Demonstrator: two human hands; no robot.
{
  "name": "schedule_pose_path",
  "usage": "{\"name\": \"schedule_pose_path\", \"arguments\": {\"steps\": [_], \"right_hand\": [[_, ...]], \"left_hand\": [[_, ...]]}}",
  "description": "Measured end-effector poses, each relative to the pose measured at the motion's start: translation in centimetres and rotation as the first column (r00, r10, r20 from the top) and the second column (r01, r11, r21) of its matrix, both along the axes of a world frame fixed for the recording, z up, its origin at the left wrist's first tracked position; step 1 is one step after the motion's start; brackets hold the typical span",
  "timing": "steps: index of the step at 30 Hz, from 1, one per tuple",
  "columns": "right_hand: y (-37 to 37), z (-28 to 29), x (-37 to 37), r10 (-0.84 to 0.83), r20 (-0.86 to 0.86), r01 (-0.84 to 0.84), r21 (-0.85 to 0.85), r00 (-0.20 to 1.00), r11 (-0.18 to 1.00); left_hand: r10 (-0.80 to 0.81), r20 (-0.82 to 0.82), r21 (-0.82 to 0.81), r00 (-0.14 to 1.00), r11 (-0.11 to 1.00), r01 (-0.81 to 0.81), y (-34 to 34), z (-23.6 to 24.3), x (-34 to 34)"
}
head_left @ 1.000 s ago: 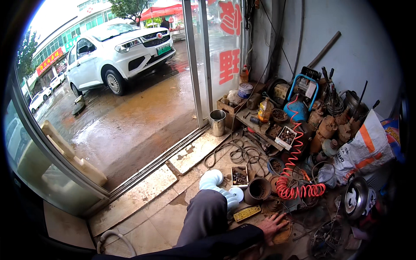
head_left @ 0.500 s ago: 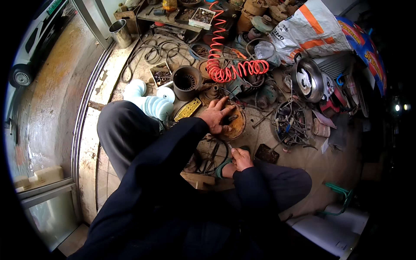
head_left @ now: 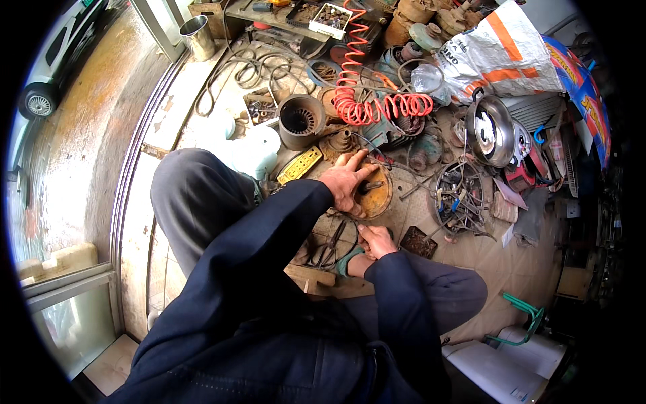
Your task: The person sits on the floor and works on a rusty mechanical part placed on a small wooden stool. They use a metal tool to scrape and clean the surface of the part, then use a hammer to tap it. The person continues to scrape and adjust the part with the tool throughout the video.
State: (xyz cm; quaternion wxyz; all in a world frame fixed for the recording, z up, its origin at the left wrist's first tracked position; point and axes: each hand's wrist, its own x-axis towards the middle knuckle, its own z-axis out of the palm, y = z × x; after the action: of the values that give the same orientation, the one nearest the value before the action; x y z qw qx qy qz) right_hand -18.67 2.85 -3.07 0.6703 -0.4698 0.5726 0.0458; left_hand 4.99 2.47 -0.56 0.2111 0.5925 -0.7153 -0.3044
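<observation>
My left hand [head_left: 344,185] lies with fingers spread across a round, rusty orange-yellow metal part [head_left: 377,194] on the floor between my knees. The part has a darker raised middle, partly covered by the fingers. Just nearer to me, my right hand [head_left: 377,241] is closed in a fist beside the part's near edge. What sits inside that fist is hidden by the fingers. Beyond the left hand stand a rusty cone-shaped part [head_left: 339,143] and a dark metal cylinder with a slotted inside [head_left: 297,122]. A yellow power strip [head_left: 300,165] lies left of the hand.
A red coiled hose [head_left: 383,108] hangs over piled motor parts. Right of the hands is a basin of tools [head_left: 460,198], with a steel pan [head_left: 490,128] beyond. A dark flat plate [head_left: 418,241] lies by my right hand. A glass door frame [head_left: 70,288] stands at left.
The view has shifted a little, so the floor things appear further right, and the picture is brighter. Both hands keep nearly the same places; a thin shaft seen at the right fist is harder to make out.
</observation>
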Motion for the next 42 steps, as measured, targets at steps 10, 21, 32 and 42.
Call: {"name": "schedule_pose_path", "arguments": {"steps": [10, 21, 32, 42], "right_hand": [[4.4, -3.6, 0.8, -0.261, 0.118, 0.268, -0.045, 0.958, 0.962], [8.9, -4.6, 4.2, -0.715, 0.051, 0.688, 0.233, 0.697, 0.688], [9.8, -1.1, 10.8, -0.876, 0.115, 0.818, 0.319, 0.468, 0.479], [9.4, -0.7, 7.7, -0.761, 0.224, 0.652, 0.405, 0.609, 0.641]], "left_hand": [[0.074, 0.202, -0.143, 0.977, 0.989, -0.045, 0.7, 0.7, -1.3], [0.160, 0.127, -0.133, 0.979, 0.981, -0.143, 1.0, 0.7, -1.9], [0.118, 0.143, -0.119, 0.983, 0.988, -0.101, 0.9, 0.9, -1.6], [0.087, 0.108, -0.191, 0.990, 0.979, -0.065, 1.1, 0.6, -1.3]]}}
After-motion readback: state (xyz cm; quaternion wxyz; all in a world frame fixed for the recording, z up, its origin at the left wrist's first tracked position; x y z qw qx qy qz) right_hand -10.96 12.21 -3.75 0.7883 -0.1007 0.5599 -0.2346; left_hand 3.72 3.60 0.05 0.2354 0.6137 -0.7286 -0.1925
